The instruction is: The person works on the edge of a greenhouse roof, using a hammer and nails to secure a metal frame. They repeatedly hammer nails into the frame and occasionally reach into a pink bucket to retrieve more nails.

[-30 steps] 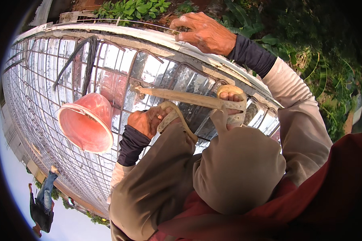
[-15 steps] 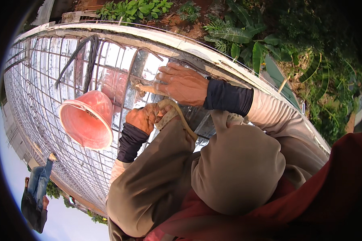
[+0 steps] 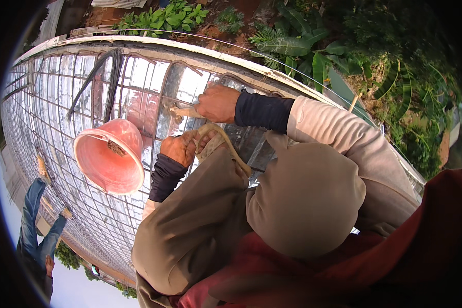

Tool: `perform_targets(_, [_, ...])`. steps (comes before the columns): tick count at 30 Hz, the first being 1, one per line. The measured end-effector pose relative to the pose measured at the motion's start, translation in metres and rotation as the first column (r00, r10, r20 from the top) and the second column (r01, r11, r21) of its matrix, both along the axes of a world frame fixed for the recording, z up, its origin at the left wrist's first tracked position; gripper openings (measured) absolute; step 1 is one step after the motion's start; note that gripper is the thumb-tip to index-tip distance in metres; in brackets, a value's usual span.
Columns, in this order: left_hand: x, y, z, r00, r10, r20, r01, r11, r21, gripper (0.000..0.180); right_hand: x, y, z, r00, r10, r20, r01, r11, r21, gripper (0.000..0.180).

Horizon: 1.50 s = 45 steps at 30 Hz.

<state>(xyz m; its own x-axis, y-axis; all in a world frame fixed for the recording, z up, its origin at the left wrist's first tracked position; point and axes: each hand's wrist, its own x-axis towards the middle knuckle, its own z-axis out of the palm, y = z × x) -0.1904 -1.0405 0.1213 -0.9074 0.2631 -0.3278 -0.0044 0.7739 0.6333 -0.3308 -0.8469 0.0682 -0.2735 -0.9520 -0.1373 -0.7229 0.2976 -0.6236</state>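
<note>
My right hand (image 3: 218,104) is closed in a fist just above a steel bar mesh (image 3: 151,100). A tan, tapered piece (image 3: 186,111) sticks out to the left below its fingers; its kind is unclear, and whatever is inside the fist is hidden. Lower left, my left hand (image 3: 178,150) has its fingers curled against the tan-edged shoe (image 3: 218,134) on my foot. What those fingers hold is hidden. Left of that hand, a pinkish-red bucket (image 3: 127,134) lies tipped on the mesh, its mouth facing me, with some brown bits inside.
Shiny metal sheeting (image 3: 185,84) lies beneath the bars. A bundle of dark wire (image 3: 114,77) hangs bent over them. Along the far side runs a pale concrete edge (image 3: 154,43), with plants (image 3: 167,18) well below. Another person's legs (image 3: 33,205) stand at the left.
My right hand has gone from spread fingers to a fist and shifted slightly left. My left hand stays nearly in place. The other person has come nearer, legs now apart.
</note>
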Motion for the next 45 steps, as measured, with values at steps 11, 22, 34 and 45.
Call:
perform_targets(11, [-0.057, -0.017, 0.040, 0.897, 0.176, 0.406, -0.343, 0.857, 0.384, 0.036, -0.019, 0.022, 0.009, 0.986, -0.162, 0.034, 0.165, 0.969, -0.182, 0.019])
perform_targets(22, [-0.147, 0.027, -0.026, 0.754, -0.175, -0.634, 0.006, 0.966, -0.259, 0.018, 0.008, 0.033, 0.038, 0.735, -0.449, 0.508, 0.583, 0.801, -0.135, 0.024])
perform_targets(34, [-0.125, 0.065, -0.093, 0.746, 0.210, -0.632, -0.339, 0.936, -0.089, 0.010, 0.007, 0.061, 0.055, 0.923, -0.111, 0.369, 0.197, 0.959, -0.205, 0.020])
perform_targets(45, [-0.105, 0.076, -0.123, 0.888, 0.418, -0.190, -0.409, 0.908, 0.089, 0.034, 0.002, 0.063, 0.086, 0.949, -0.268, 0.166, 0.310, 0.884, -0.349, 0.032])
